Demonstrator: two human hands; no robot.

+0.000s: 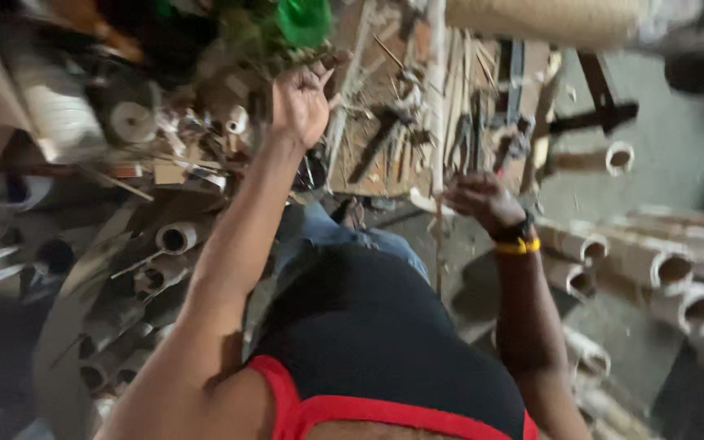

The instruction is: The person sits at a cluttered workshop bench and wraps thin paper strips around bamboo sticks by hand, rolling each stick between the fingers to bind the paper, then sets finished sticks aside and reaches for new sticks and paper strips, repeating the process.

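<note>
The picture is blurred by motion. My left hand (299,102) reaches far forward into a heap of clutter, its fingers curled beside a green plastic thing (303,20) and small pale spools (236,120); whether it holds anything is unclear. My right hand (482,200), with a black watch and a yellow band at the wrist, hovers lower and to the right. Its fingers curl around a thin pale stick (437,244) that runs upright past them. Beyond both hands lies a wooden board (385,175) strewn with dark hand tools and splints.
Cut bamboo tubes (670,269) lie stacked at the right, their open ends facing me. More tubes (174,238) and scraps are heaped at the left. A thick pale roll (547,18) crosses the top. My blue-trousered knee (327,232) is below the board.
</note>
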